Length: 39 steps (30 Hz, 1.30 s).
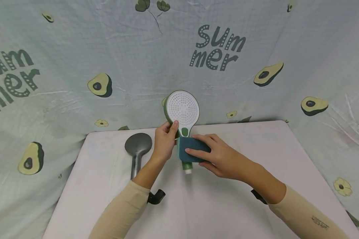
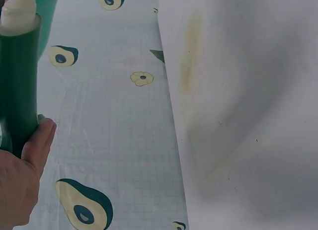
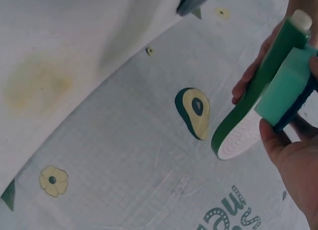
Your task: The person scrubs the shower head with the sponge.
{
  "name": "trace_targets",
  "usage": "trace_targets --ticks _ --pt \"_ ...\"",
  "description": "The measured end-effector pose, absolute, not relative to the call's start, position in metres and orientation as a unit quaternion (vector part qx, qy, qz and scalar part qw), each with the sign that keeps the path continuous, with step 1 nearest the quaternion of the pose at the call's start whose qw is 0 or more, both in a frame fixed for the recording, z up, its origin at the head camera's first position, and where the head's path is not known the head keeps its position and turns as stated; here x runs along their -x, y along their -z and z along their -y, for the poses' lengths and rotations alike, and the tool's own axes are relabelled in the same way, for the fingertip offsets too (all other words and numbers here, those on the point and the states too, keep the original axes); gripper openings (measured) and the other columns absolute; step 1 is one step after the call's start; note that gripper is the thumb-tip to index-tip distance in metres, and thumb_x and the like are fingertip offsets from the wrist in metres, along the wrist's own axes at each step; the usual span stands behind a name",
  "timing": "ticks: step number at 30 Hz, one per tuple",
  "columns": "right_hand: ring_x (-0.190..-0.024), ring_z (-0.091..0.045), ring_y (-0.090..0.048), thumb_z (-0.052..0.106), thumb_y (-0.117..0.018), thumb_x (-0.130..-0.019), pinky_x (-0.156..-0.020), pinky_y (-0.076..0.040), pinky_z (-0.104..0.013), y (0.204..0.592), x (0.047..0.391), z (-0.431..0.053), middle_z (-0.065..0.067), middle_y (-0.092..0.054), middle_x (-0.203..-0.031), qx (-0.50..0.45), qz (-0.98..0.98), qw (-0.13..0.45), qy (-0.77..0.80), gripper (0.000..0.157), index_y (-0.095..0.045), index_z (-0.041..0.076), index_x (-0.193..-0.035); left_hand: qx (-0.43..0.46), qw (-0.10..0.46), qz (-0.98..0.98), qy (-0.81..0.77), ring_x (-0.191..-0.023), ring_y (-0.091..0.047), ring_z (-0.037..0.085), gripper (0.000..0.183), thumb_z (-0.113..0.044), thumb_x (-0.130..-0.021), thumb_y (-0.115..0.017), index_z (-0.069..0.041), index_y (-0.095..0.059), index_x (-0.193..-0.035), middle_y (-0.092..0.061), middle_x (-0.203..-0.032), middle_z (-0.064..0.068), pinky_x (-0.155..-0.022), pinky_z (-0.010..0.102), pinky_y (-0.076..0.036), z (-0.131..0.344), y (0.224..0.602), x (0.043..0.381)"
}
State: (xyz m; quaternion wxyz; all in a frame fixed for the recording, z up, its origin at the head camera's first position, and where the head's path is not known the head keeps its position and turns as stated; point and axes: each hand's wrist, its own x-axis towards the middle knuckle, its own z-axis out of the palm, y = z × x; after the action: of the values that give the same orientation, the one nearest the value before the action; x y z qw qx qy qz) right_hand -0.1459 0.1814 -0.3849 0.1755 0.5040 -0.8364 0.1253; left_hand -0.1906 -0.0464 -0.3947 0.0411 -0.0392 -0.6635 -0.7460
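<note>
A green and white shower head [image 1: 182,108] is held up over the table, its white nozzle face toward the head camera and its handle pointing down. My left hand [image 1: 165,139] grips it at the neck, thumb in front. In my right hand [image 1: 216,156] is a sponge [image 1: 192,149], dark blue on the outer side. The sponge lies across the front of the green handle, hiding its middle. In the right wrist view, the sponge's light green side [image 3: 285,86] faces the handle [image 3: 271,66]. A white end [image 2: 19,14] tips the handle in the left wrist view.
On the pale table [image 1: 221,212], a grey shower head [image 1: 138,144] lies left of my left forearm, which partly covers it. A black elbow-shaped piece [image 1: 157,197] shows beside that forearm. Another dark object [image 1: 258,196] is mostly hidden under my right forearm. Avocado-print cloth [image 1: 131,66] hangs behind.
</note>
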Motion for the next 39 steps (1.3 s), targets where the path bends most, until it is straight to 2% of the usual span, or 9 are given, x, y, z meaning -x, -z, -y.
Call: trace_targets --ticks 4,8,13,16,22,25,29,34,39 --pt "-0.127 -0.036 -0.053 0.03 -0.074 -0.096 -0.102 -0.054 -0.047 0.39 0.136 -0.186 -0.018 -0.047 -0.152 -0.552 0.804 0.183 -0.12 0.055 -0.056 0.027 -0.148 0.044 0.044 0.673 0.737 -0.084 -0.074 0.011 0.036 -0.022 -0.109 -0.054 0.004 -0.064 -0.132 -0.072 -0.108 0.023 -0.063 0.024 -0.062 0.048 0.394 0.19" --pt "-0.128 -0.035 -0.052 0.033 -0.065 -0.103 -0.103 -0.053 -0.046 0.392 0.133 -0.189 -0.018 -0.047 -0.153 -0.567 0.788 0.199 -0.13 0.046 -0.056 0.027 -0.148 0.057 0.051 0.661 0.746 -0.085 -0.076 0.012 0.037 -0.023 -0.109 -0.054 0.005 -0.064 -0.13 -0.071 -0.111 0.026 -0.064 0.026 -0.063 0.048 0.394 0.189" --pt "-0.129 -0.034 -0.053 0.034 -0.07 -0.1 -0.105 -0.052 -0.046 0.397 0.136 -0.186 -0.017 -0.05 -0.151 -0.549 0.797 0.227 -0.112 0.051 -0.056 0.029 -0.149 0.068 0.072 0.644 0.758 -0.082 -0.076 0.01 0.036 -0.023 -0.11 -0.053 0.007 -0.065 -0.127 -0.071 -0.109 0.028 -0.062 0.026 -0.062 0.046 0.395 0.19" --pt "-0.13 -0.036 -0.053 0.034 -0.071 -0.099 -0.106 -0.053 -0.047 0.4 0.138 -0.185 -0.018 -0.05 -0.151 -0.53 0.807 0.236 -0.107 0.051 -0.057 0.028 -0.148 0.072 0.081 0.634 0.766 -0.081 -0.076 0.01 0.036 -0.023 -0.11 -0.053 0.006 -0.065 -0.127 -0.073 -0.105 0.024 -0.061 0.025 -0.062 0.045 0.395 0.189" --pt "-0.129 -0.042 -0.051 0.035 -0.063 -0.104 -0.102 -0.053 -0.052 0.396 0.153 -0.183 -0.023 -0.046 -0.153 -0.477 0.827 0.261 -0.139 0.047 -0.055 0.026 -0.15 0.072 0.076 0.634 0.767 -0.072 -0.071 0.007 0.034 -0.023 -0.108 -0.056 0.006 -0.067 -0.121 -0.071 -0.087 0.003 -0.054 0.02 -0.057 0.039 0.393 0.186" --pt "-0.127 -0.044 -0.052 0.032 -0.066 -0.103 -0.101 -0.054 -0.054 0.39 0.164 -0.181 -0.024 -0.046 -0.153 -0.444 0.835 0.29 -0.15 0.049 -0.055 0.025 -0.15 0.078 0.061 0.619 0.779 -0.075 -0.073 0.009 0.034 -0.022 -0.108 -0.056 0.005 -0.066 -0.127 -0.072 -0.092 0.005 -0.057 0.024 -0.06 0.037 0.393 0.184" --pt "-0.127 -0.047 -0.051 0.022 -0.078 -0.094 -0.101 -0.053 -0.058 0.384 0.176 -0.178 -0.027 -0.045 -0.152 -0.405 0.842 0.315 -0.169 0.06 -0.055 0.022 -0.149 0.074 0.057 0.603 0.792 -0.079 -0.075 0.011 0.036 -0.022 -0.109 -0.056 0.004 -0.064 -0.132 -0.073 -0.101 0.011 -0.06 0.025 -0.062 0.036 0.393 0.182" --pt "-0.134 -0.046 -0.048 0.02 -0.08 -0.091 -0.104 -0.05 -0.061 0.38 0.18 -0.173 -0.026 -0.042 -0.155 -0.376 0.858 0.288 -0.198 0.066 -0.053 0.021 -0.151 0.066 0.072 0.599 0.795 -0.08 -0.075 0.012 0.037 -0.025 -0.109 -0.054 0.004 -0.064 -0.131 -0.071 -0.104 0.014 -0.062 0.025 -0.062 0.038 0.394 0.18" --pt "-0.136 -0.043 -0.048 0.02 -0.081 -0.09 -0.103 -0.051 -0.058 0.38 0.169 -0.176 -0.023 -0.042 -0.156 -0.419 0.854 0.234 -0.201 0.066 -0.054 0.021 -0.15 0.057 0.084 0.601 0.793 -0.075 -0.074 0.01 0.037 -0.028 -0.109 -0.054 0.006 -0.067 -0.119 -0.07 -0.091 0.006 -0.057 0.021 -0.059 0.038 0.396 0.181"
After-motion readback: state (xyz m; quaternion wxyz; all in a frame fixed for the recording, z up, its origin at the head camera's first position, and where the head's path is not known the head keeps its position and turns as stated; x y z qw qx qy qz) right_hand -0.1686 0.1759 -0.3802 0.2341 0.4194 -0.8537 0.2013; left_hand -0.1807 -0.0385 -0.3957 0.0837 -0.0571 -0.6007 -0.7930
